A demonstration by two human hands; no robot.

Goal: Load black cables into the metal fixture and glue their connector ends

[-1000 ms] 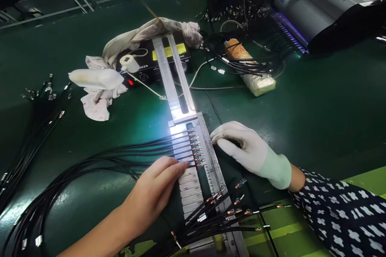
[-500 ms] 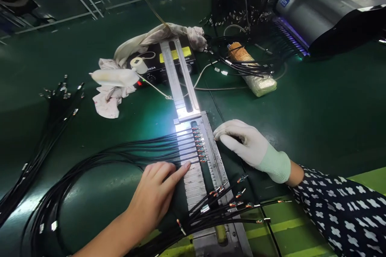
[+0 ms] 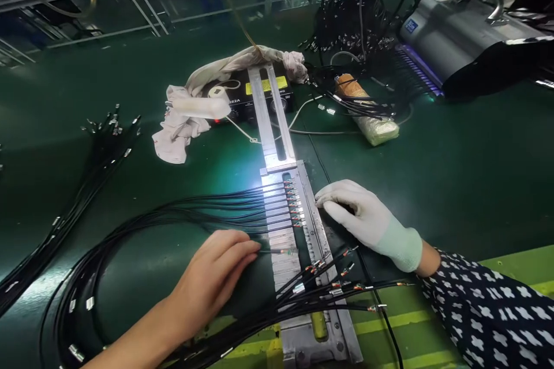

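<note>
My bare left hand pinches a thin black cable just left of the slotted metal fixture. The cable's stripped end, with coloured wires, lies over the fixture and is slightly blurred. Above it, several black cables lie side by side in the fixture's slots, their stripped ends in a row along the metal bar. In a white glove, my right hand has thumb and fingertips closed together at the bar's right edge. Whatever is between those fingertips is hidden.
Loose cables with stripped ends lie across the fixture's near part. A cable bundle is on the left. Behind stand a black control box with a cloth, a wrapped roll and a grey machine.
My left hand has drawn back from the seated cables and now holds another cable, its end over the fixture. My right hand stays at the bar's edge. The view has shifted slightly.
</note>
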